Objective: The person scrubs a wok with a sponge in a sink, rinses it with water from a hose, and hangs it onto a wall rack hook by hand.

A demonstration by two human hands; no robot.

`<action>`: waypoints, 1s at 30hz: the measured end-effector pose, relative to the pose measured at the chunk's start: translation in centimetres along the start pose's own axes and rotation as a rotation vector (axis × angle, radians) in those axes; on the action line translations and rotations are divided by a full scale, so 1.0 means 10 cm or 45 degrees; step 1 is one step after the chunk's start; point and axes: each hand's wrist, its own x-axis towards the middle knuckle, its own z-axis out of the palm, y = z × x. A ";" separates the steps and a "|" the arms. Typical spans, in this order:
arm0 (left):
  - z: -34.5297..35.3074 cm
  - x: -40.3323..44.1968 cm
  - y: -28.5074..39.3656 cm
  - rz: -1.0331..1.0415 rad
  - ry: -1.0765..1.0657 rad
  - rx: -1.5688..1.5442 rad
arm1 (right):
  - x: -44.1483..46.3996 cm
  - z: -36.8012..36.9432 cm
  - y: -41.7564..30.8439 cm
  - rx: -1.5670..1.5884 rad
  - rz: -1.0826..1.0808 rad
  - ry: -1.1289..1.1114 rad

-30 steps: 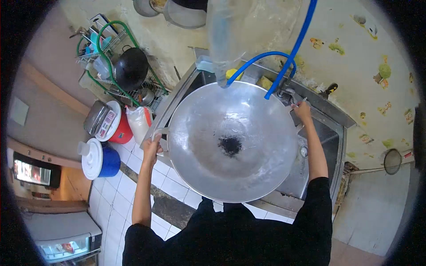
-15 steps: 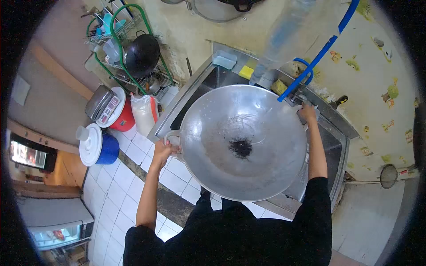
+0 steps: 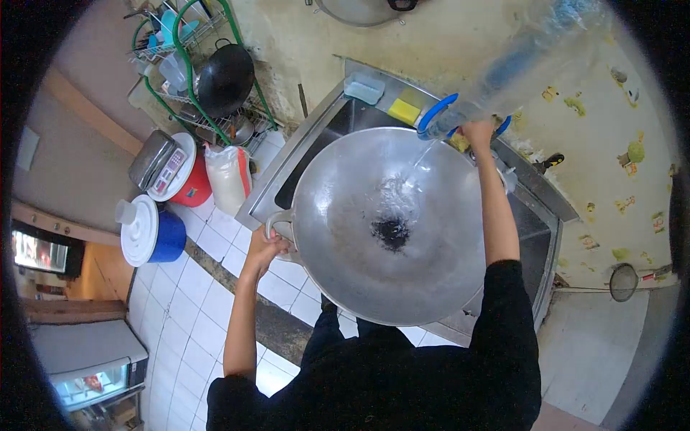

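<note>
A wide metal wok (image 3: pixel 345 273) is tilted over the sink (image 3: pixel 528 248), with a little water and a dark patch of bits (image 3: pixel 392 233) at its bottom. My left hand (image 3: pixel 265 250) is closed around the wok's left loop handle (image 3: pixel 279 224). Beyond the far right rim, my right hand (image 3: pixel 477 134) is closed on a blue hose (image 3: pixel 437 111), its fingers partly hidden. Beside that hand, a clear plastic tube (image 3: pixel 496 86) slants down from the upper right. A thin water stream (image 3: pixel 422 159) falls from its lower end into the wok.
A yellow sponge (image 3: pixel 404 111) and a pale blue tray (image 3: pixel 364 88) lie on the sink's back ledge. Left stand a dish rack with a black wok (image 3: pixel 226 79), a white sack (image 3: pixel 228 179), a red bucket (image 3: pixel 194 179) and a blue bucket (image 3: pixel 169 237). A strainer (image 3: pixel 623 282) hangs right.
My right hand has left the wok's right side and moved up and left to the hose. The clear tube has swung right at its top, and water now runs into the wok.
</note>
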 end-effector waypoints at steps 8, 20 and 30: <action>-0.03 -0.02 -0.01 0.009 -0.051 -0.043 | 0.09 0.33 -0.36 0.250 0.495 -0.056; 0.02 -0.16 0.04 0.035 -0.015 -0.175 | -0.61 0.50 -1.97 1.554 0.670 -0.220; 0.02 -0.23 0.05 0.024 -0.046 -0.277 | -1.11 0.24 -2.64 1.520 0.777 -0.453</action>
